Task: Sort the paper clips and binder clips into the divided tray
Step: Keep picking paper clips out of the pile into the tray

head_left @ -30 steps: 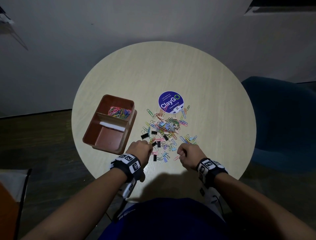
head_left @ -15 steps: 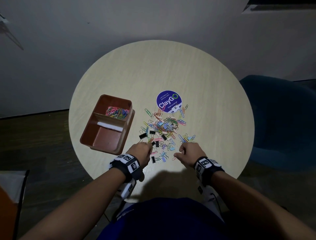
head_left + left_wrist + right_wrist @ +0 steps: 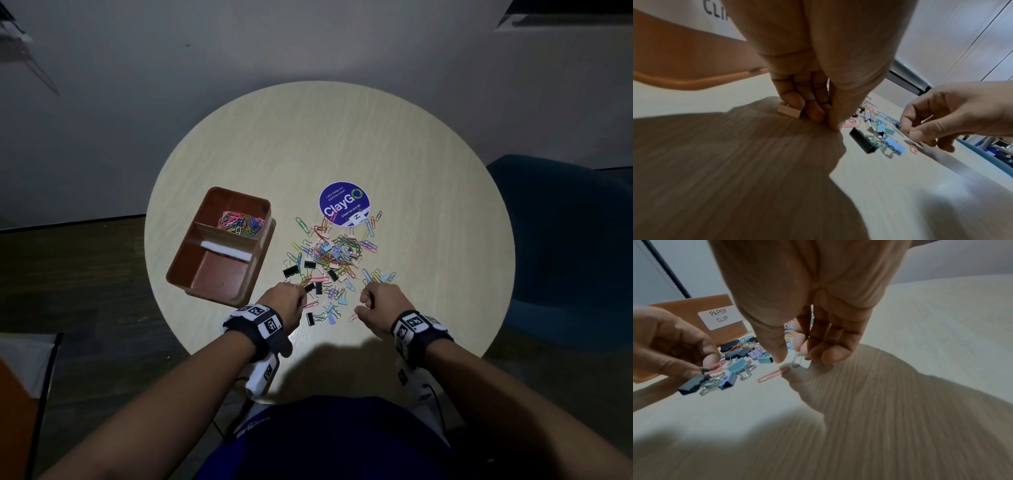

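Note:
A brown divided tray [image 3: 191,270] stands at the left of the round table [image 3: 428,212]. Its far compartment holds coloured paper clips [image 3: 241,224]; the near one shows a bare floor. A mixed pile of paper clips and binder clips [image 3: 334,257] lies mid-table. My left hand [image 3: 301,294] is at the pile's near left edge with its fingers curled. In the right wrist view it pinches a green paper clip [image 3: 705,369] just above a black binder clip [image 3: 692,385]. A pale binder clip [image 3: 788,111] sits against its fingers. My right hand [image 3: 792,356] pinches a small grey paper clip [image 3: 797,361] near a pink paper clip [image 3: 770,375].
A round purple sticker [image 3: 344,204] is on the table just beyond the pile. A blue chair [image 3: 561,246] stands at the right of the table. The tray's side carries a label reading PAPER CLIP [image 3: 719,317]. The table's far half is bare wood.
Both hands have stayed at the near edge of the pile with only small finger movements. The tray and the pile have not shifted.

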Tool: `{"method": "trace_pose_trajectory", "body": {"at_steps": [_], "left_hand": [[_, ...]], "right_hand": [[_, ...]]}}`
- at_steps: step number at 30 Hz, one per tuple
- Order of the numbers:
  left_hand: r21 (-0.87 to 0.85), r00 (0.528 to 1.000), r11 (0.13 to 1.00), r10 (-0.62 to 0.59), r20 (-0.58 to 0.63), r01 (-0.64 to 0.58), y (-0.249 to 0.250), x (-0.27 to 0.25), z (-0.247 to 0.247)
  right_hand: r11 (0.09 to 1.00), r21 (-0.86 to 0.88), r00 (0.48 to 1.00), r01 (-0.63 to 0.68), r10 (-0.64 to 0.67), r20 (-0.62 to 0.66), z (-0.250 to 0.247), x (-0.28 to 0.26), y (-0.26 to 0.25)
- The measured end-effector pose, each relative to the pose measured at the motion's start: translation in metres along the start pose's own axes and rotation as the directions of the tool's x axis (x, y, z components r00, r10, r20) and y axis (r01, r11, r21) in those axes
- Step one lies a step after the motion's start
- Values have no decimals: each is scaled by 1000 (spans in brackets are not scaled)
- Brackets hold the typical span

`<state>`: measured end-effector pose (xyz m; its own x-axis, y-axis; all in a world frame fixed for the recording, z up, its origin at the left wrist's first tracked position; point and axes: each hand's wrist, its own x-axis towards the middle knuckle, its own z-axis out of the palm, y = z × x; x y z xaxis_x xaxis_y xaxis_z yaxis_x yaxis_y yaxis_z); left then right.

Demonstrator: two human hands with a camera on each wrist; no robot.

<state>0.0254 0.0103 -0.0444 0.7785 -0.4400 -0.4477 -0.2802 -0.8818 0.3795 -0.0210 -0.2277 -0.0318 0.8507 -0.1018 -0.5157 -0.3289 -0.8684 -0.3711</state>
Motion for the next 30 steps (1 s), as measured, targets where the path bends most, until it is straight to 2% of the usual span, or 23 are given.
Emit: {"method": "trace_pose_trajectory", "body": {"at_steps": [8, 12, 15, 18, 20, 30], "left_hand": [[13, 1000, 1000, 11, 3, -11, 0, -1, 0], [10, 1000, 1000, 8, 14, -8, 0, 0, -1], [7, 1000, 1000, 10, 12, -10, 0, 1, -2], [10, 1000, 1000, 17, 8, -17, 0, 1, -1], [5, 1000, 1000, 16, 3, -16, 0, 1, -1], [15, 1000, 1000, 22, 14, -23, 0, -1, -3]], "right_hand": [[992, -123, 997, -36, 26, -77, 5, 2, -9], [988, -155, 998, 15, -24, -57, 4, 1, -10], [983, -136, 989, 125, -133, -57, 5, -3, -7], [939, -190, 958, 286, -278, 70, 6, -8, -5], [915, -217, 938, 341, -313, 151, 7, -9, -4], [889, -284, 931, 358, -320, 173, 6, -7, 0]]}}
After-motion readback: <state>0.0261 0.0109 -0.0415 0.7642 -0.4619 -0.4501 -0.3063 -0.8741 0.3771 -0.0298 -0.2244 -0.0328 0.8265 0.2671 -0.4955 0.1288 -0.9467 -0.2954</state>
